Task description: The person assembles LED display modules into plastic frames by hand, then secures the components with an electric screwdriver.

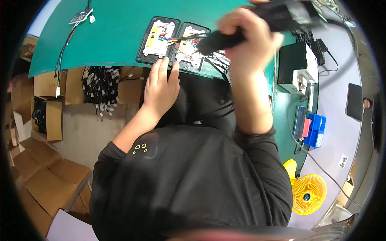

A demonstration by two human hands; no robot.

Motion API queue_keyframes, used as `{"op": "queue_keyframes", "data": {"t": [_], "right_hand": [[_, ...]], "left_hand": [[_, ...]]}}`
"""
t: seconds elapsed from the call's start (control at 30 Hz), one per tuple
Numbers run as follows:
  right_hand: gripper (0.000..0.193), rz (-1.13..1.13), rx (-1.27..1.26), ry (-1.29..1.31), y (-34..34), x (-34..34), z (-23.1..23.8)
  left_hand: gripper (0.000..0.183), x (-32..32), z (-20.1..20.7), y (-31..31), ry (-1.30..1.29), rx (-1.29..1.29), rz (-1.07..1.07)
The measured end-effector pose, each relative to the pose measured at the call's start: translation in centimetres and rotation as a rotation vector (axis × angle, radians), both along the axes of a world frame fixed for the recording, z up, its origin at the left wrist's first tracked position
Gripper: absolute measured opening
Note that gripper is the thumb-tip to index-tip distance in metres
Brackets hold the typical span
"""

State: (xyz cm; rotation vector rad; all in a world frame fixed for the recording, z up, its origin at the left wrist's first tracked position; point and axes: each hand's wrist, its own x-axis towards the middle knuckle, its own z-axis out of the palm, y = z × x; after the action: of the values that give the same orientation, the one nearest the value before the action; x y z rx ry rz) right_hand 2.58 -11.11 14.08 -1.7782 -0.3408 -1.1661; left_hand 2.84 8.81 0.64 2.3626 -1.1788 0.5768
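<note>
Two open black plastic case halves point(141, 51) lie side by side at the near edge of the green mat, with white boards and coloured wires inside. My left hand point(161, 86) rests with outstretched fingertips at the near rim of these halves, holding nothing. Above the right half, my right hand point(254, 42) is closed around a black corded handheld tool point(287, 17), blurred by motion. Its narrower dark end points down and left over the wires; the exact kind of tool cannot be made out. The hand and tool hide part of the right half and nearby cables.
A green mat point(108, 32) covers the bench. At the far left lies a small wired module point(81, 16). Cardboard boxes hold bundled black cables point(101, 86) below the edge. To the right are a black-and-white device point(295, 66), blue bins point(316, 130) and a yellow fan point(309, 194).
</note>
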Motion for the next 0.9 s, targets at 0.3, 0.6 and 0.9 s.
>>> {"op": "queue_keyframes", "data": {"t": [0.3,0.6,0.9], "right_hand": [[0.029,0.132,0.583,0.523,8.1,5.3,-1.3],[0.030,0.155,0.584,0.552,8.0,5.9,-2.2],[0.032,0.380,0.305,0.430,7.5,6.2,-4.3]], "left_hand": [[0.048,0.7,-0.3,0.4,-0.051,-0.025,0.015],[0.048,1.1,-0.2,0.5,-0.027,-0.054,0.004],[0.034,0.8,0.0,0.1,-0.095,-0.061,0.051]]}}
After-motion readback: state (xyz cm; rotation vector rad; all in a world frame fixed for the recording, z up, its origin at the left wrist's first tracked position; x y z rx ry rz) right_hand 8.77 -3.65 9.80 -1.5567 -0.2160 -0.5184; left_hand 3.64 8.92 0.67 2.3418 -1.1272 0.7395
